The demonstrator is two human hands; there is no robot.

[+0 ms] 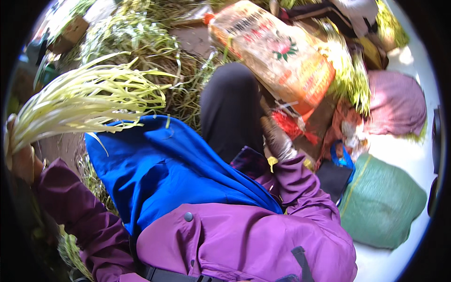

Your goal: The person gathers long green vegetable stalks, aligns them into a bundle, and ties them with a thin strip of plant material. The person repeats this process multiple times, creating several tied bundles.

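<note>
At the far left my left hand [25, 163] is closed around the pale ends of a bunch of yellow-green leafy stalks [88, 91]. The loose tips fan out to the right, above a blue cloth [151, 165] spread over my left thigh. My right hand [280, 141] is by my raised right knee, blurred, past the purple sleeve; what its fingers do is not clear. Just below it is a small yellow scrap [272, 161]. Beyond the knee lies a printed orange and white woven sack [267, 53] with red fringe at its near end.
Heaps of loose green stalks [130, 38] cover the ground ahead. On the right are more bundles [352, 77], a striped pink cloth bundle [398, 102], a green woven sack [384, 201] and a dark bag [333, 179] with blue handles. Another person's dark-clothed leg [324, 14] shows at the top right.
</note>
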